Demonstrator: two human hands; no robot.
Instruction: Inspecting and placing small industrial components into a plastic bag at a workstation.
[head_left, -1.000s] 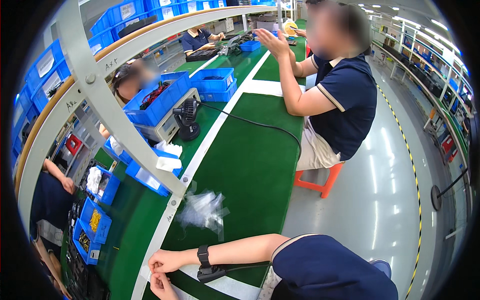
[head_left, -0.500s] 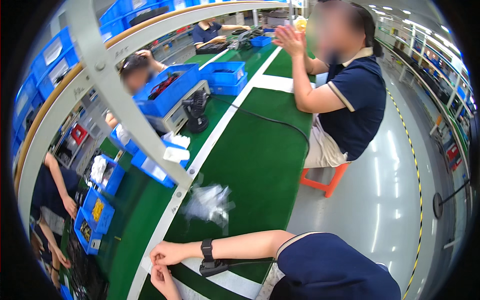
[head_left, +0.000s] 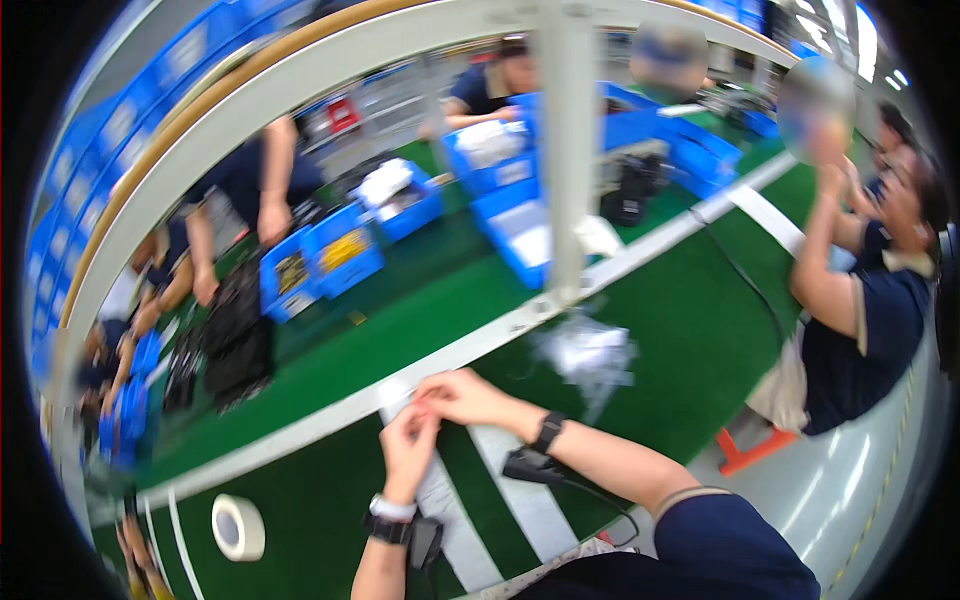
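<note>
My left hand (head_left: 407, 455) and my right hand (head_left: 468, 398) meet above the green table, their fingertips pinched together. Whatever lies between the fingers is too small and blurred to name. Each wrist wears a black strap with a small black device, and a white band circles the left one. Beneath my hands, pale strips (head_left: 455, 520) run across the green surface. A roll of cream-white tape (head_left: 238, 528) lies left of my left forearm. Crumpled clear plastic (head_left: 590, 350) sits beyond my right hand.
A pale metal post (head_left: 568, 150) rises from the white divider strip (head_left: 330, 415). Past the divider are a blue bin of yellow parts (head_left: 345, 252), other blue bins, black items (head_left: 238, 335) and a small black fan (head_left: 632, 190). Co-workers sit opposite and at right (head_left: 880, 330).
The view has swung to the left, bringing the tape roll and my left forearm into sight. My hands stay together at the fingertips. The co-worker at right has raised their hands nearer the face.
</note>
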